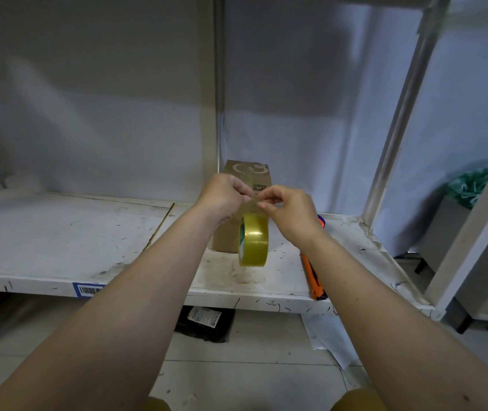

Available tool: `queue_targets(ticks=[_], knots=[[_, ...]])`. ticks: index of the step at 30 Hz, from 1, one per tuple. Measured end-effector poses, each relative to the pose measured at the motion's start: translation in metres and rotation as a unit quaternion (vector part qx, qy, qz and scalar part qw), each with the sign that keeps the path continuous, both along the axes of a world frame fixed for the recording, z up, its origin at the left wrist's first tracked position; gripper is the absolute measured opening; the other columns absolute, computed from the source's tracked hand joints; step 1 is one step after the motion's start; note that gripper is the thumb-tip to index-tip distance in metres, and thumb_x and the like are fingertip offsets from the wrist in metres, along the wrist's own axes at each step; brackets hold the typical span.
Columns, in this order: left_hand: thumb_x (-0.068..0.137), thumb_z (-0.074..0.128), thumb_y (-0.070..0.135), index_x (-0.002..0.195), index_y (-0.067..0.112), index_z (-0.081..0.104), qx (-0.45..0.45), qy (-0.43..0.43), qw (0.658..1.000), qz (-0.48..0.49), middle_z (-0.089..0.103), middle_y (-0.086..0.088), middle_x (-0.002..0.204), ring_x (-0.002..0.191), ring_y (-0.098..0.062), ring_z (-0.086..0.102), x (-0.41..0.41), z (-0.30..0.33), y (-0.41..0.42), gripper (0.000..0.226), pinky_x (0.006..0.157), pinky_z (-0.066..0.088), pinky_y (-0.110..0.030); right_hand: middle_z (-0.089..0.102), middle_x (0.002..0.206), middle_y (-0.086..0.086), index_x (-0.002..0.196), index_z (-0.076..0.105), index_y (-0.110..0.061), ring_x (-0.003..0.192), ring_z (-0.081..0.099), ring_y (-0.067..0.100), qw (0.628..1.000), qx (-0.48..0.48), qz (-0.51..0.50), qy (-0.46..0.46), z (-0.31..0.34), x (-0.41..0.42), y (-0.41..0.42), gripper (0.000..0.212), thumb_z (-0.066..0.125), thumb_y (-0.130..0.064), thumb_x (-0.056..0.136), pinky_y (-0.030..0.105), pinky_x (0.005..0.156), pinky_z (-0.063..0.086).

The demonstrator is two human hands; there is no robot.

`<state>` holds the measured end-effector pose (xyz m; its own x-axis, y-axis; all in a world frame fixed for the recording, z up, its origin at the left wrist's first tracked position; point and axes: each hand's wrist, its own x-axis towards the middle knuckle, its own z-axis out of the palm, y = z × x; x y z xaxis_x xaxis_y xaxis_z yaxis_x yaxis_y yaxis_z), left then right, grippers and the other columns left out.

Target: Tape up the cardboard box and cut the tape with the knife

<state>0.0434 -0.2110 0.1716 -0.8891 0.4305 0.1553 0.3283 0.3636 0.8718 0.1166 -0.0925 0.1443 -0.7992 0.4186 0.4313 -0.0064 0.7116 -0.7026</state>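
A small brown cardboard box (pixel 247 176) stands on the white shelf (pixel 59 232), mostly hidden behind my hands. A roll of yellowish clear tape (pixel 254 240) hangs in front of the box from its own pulled-out strip. My left hand (pixel 222 194) and my right hand (pixel 290 212) both pinch the free end of that strip between thumb and fingers, close together above the roll. An orange utility knife (pixel 313 277) lies on the shelf under my right forearm, partly covered.
Metal shelf uprights (pixel 210 84) rise behind the box and at the right (pixel 399 114). A white sheet hangs behind the shelf. A black bag with a label (pixel 204 320) lies on the floor below. A barcode sticker (pixel 88 289) marks the shelf's front edge.
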Motion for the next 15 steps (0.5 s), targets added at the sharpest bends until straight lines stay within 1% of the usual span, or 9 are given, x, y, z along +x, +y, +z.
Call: queue_targets(ticks=[2,4,7,10,11,13,14,15], knots=[[0.081,0.071,0.003,0.090,0.010,0.074,-0.018,0.005,1.000,-0.006,0.070,-0.011,0.107,0.108,-0.025,0.063,0.0012,0.0005,0.0005,0.012,0.101,0.049,-0.039,0.071,0.098,-0.002,0.102,0.074,-0.018,0.095,0.062,0.013,1.000,0.003,-0.009,-0.002,-0.0003,-0.0005,-0.0001,0.015,0.067,-0.019,0.089,0.032,0.086,0.052],[0.080,0.073,0.006,0.095,0.011,0.074,-0.057,0.022,0.998,-0.004,0.071,-0.010,0.109,0.107,-0.024,0.064,0.0027,0.0018,0.0025,0.015,0.099,0.050,-0.035,0.072,0.099,-0.002,0.099,0.074,-0.019,0.096,0.063,0.015,1.000,0.006,-0.020,-0.003,-0.0002,-0.0017,-0.0003,0.013,0.067,-0.020,0.089,0.039,0.087,0.053],[0.084,0.071,0.012,0.100,0.012,0.074,-0.113,0.071,0.991,0.007,0.071,-0.008,0.112,0.109,-0.022,0.063,0.0055,0.0062,0.0047,0.016,0.093,0.049,-0.030,0.072,0.097,-0.002,0.096,0.073,-0.019,0.094,0.063,0.016,1.000,0.007,-0.024,-0.005,-0.0002,-0.0034,-0.0009,0.010,0.066,-0.020,0.089,0.041,0.086,0.054],[0.085,0.070,0.015,0.096,0.014,0.074,-0.146,0.121,0.982,0.005,0.072,-0.005,0.108,0.108,-0.021,0.063,0.0054,0.0081,0.0062,0.012,0.088,0.046,-0.027,0.070,0.093,-0.004,0.090,0.071,-0.023,0.093,0.062,0.017,1.000,0.009,-0.025,-0.005,-0.0016,-0.0050,-0.0010,0.006,0.065,-0.023,0.090,0.043,0.084,0.054],[0.085,0.070,0.015,0.093,0.016,0.073,-0.155,0.132,0.979,0.004,0.072,-0.004,0.106,0.107,-0.021,0.063,0.0055,0.0083,0.0069,0.009,0.086,0.046,-0.027,0.068,0.094,-0.004,0.090,0.070,-0.025,0.096,0.060,0.018,0.999,0.014,-0.028,-0.008,-0.0020,-0.0057,-0.0007,0.006,0.065,-0.025,0.090,0.042,0.084,0.054],[0.084,0.070,0.018,0.086,0.020,0.071,-0.169,0.151,0.974,0.011,0.071,-0.003,0.104,0.106,-0.022,0.062,0.0058,0.0082,0.0080,0.003,0.086,0.047,-0.028,0.055,0.102,-0.005,0.090,0.069,-0.025,0.105,0.051,0.018,0.998,0.027,-0.045,-0.016,-0.0019,-0.0061,-0.0001,0.005,0.064,-0.028,0.090,0.035,0.085,0.050],[0.084,0.070,0.021,0.084,0.021,0.070,-0.177,0.165,0.970,0.015,0.071,-0.004,0.104,0.106,-0.022,0.061,0.0060,0.0079,0.0083,0.000,0.089,0.049,-0.031,0.047,0.104,-0.005,0.090,0.069,-0.025,0.108,0.045,0.017,0.998,0.031,-0.058,-0.018,-0.0017,-0.0062,0.0004,0.006,0.065,-0.029,0.090,0.031,0.085,0.046],[0.084,0.070,0.024,0.081,0.021,0.070,-0.185,0.183,0.965,0.019,0.070,-0.004,0.103,0.106,-0.023,0.060,0.0057,0.0071,0.0088,0.004,0.093,0.049,-0.035,0.043,0.105,-0.006,0.089,0.069,-0.025,0.110,0.041,0.016,0.997,0.036,-0.069,-0.017,-0.0016,-0.0056,0.0007,0.007,0.065,-0.030,0.089,0.030,0.085,0.043]])
